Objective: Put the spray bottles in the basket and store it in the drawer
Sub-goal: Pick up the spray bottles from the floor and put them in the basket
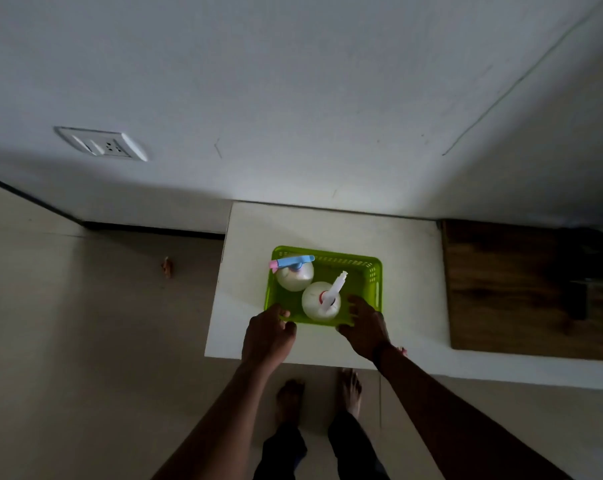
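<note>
A lime-green plastic basket [371,271] sits on a small white cabinet top [407,306]. Two white spray bottles stand upright inside it. One with a blue and pink trigger head [295,277] is at the back left. The other, with a white nozzle [319,303], is nearer the front. My left hand [269,332] grips the basket's near left corner. My right hand [364,322] holds the near right rim, with its fingers curled over the edge. The drawer is not visible from this angle.
A dark wooden surface [535,289] adjoins the cabinet on the right. A wall with a switch and socket plate [102,143] rises behind. The beige tiled floor [85,341] spreads to the left, with a small object [167,266] on it. My bare feet [319,393] stand below the cabinet's front edge.
</note>
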Motion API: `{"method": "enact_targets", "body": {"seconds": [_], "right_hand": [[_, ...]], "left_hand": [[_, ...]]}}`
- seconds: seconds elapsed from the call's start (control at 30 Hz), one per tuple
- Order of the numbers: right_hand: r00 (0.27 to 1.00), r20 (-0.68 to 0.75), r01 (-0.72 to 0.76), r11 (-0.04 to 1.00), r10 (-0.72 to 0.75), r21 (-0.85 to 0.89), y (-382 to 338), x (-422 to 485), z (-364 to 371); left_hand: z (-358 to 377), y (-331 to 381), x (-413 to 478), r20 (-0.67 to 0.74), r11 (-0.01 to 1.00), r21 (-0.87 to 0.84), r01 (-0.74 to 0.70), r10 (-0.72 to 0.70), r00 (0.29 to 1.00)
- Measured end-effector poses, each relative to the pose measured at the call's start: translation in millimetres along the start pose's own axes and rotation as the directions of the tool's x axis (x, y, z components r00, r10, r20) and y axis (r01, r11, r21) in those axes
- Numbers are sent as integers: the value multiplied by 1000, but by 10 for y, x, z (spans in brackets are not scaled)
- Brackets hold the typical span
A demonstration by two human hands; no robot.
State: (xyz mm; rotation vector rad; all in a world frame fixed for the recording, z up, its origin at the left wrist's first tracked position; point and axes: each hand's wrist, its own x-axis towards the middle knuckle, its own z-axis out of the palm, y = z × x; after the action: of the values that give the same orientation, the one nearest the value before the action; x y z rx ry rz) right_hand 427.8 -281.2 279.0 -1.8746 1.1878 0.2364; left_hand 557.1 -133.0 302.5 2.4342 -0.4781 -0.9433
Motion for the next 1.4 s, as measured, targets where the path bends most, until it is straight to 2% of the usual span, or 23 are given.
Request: {"method": "enact_targets", "body": {"seconds": [0.1,0.23,0.47,0.73,1.07,1.27,1.4], "right_hand": [[994,57,-98,995,98,-8,138,-198,-167],[988,77,-131,991,131,-9,377,-501,-338],[966,17,-256,947,258,195,1212,-1306,-510],[900,-100,-346,836,424,426,2552,-2566,-862],[781,-200,-343,674,592,654,4394,-4357,-1060],[675,-244,-399,622,696,674,5455,-5234,-1189],[620,-199,-473,564,759,677,6043,-5627,-1227]], "left_hand": [[123,40,-140,58,999,44,13,-16,998],[403,119,-381,161,993,120,0,-19,987],[1106,539,-916,357,964,220,-150,64,932],[2224,1264,-1934,447,857,312,-410,249,859],[4031,1425,-3692,523,904,233,-358,193,830],[4849,1628,-4690,588,944,107,-313,194,785],[5414,1628,-5015,626,946,134,-295,150,765]]}}
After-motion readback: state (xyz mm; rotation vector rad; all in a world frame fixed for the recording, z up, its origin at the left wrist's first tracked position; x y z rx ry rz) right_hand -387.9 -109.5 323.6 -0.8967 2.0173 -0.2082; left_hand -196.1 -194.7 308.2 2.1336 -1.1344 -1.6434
